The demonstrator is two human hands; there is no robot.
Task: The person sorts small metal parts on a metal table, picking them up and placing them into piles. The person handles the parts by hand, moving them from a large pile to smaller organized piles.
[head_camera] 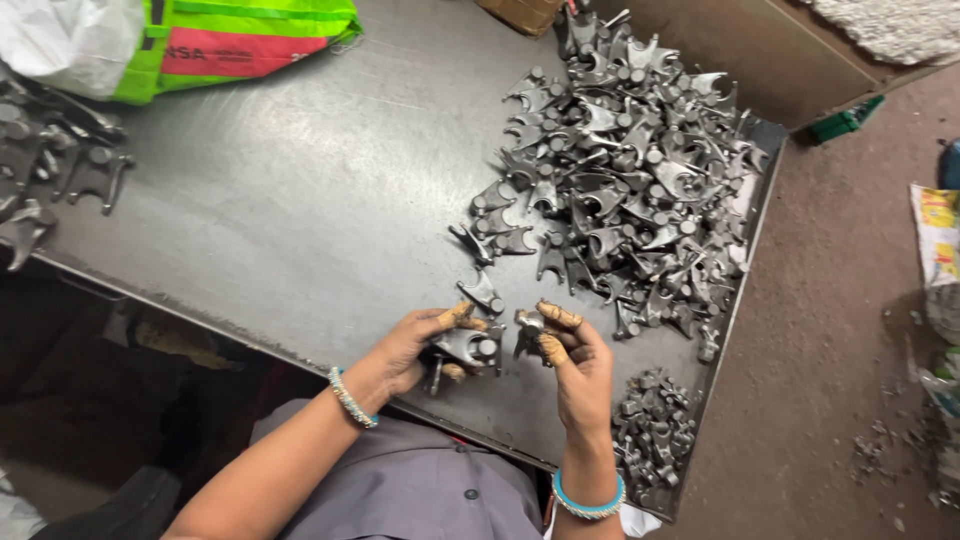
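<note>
My left hand (415, 345) grips a grey forked metal casting (468, 347) just above the near edge of the dark steel table (300, 200). My right hand (572, 362) pinches a second, smaller forked casting (527, 330) between thumb and fingers, close beside the left one. The fingertips of both hands are stained orange-brown. A beaded bracelet sits on the left wrist and a blue bangle on the right. One loose casting (482, 292) lies on the table just beyond my hands.
A big heap of the same castings (630, 170) covers the table's right side. A small pile (655, 430) lies by the near right corner, more castings (50, 165) at far left. A green sack (235, 40) and white bag (65, 40) lie at the back.
</note>
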